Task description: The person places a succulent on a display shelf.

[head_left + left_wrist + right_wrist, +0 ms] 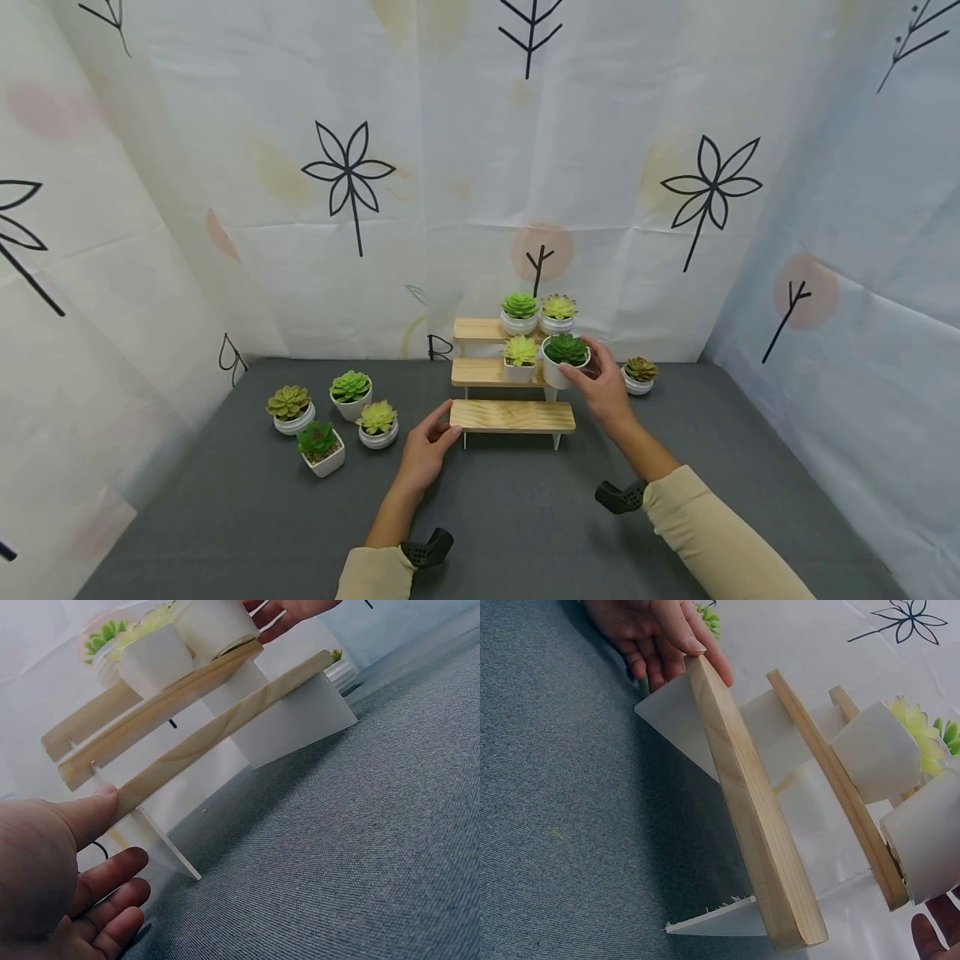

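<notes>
On middle shelf (487,372), right hand (603,392) gripping dark-green succulent's pot (564,365).

Four potted succulents (330,417) are grouped on the grey worktop (525,517) at the left, one small pot (639,375) is set at the right, and a leaf-printed curtain (345,179) is hung behind.

we count nine potted succulents (350,386), four on the stand, four grouped at left on the mat, one at right, we see one three-tier wooden stand (513,415), two hands (423,454)
</notes>
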The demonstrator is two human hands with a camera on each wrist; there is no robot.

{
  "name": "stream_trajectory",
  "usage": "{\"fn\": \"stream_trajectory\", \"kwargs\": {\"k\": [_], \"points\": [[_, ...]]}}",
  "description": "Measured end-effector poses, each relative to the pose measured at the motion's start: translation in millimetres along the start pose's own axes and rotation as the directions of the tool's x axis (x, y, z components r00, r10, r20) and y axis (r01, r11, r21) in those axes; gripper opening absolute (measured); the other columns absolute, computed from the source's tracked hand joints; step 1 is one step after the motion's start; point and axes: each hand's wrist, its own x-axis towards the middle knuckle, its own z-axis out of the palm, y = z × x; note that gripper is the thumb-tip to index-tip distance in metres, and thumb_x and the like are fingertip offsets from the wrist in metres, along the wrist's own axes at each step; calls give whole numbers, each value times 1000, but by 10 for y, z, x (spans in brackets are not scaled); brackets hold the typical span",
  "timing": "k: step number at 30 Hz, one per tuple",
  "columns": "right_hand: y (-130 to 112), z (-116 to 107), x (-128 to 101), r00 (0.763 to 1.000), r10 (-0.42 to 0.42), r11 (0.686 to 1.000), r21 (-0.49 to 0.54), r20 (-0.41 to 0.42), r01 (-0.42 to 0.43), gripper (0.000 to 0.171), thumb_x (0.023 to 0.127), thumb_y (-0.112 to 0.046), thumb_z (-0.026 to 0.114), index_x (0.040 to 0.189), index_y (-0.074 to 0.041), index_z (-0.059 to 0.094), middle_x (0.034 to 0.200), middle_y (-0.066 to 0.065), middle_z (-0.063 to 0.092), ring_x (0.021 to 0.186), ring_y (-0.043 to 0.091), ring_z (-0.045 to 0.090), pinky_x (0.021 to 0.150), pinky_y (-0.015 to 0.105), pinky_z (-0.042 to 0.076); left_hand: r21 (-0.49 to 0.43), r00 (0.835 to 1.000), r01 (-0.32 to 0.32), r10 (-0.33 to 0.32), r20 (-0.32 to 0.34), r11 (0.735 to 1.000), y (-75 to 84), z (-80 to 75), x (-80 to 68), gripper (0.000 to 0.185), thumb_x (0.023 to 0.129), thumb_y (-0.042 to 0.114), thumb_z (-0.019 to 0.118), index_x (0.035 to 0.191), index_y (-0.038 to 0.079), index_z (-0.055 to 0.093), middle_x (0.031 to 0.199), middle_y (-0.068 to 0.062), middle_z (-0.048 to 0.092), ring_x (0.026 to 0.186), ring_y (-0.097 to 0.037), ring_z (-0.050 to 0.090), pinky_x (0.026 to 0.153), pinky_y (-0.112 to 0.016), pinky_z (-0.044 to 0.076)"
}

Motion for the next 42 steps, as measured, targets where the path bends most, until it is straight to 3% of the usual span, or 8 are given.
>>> {"fn": "stream_trajectory", "kwargs": {"k": [42], "points": [[-58, 20, -34, 1000, 11, 1000, 13, 6, -11, 66, 93, -5, 65, 148, 6, 29, 140, 31, 43, 128, 41, 44, 103, 51, 35, -12, 1000, 5, -6, -11, 1000, 17, 12, -5, 51, 93, 21, 68, 142, 18, 54, 112, -12, 64, 102, -24, 58, 84, -38, 44]]}}
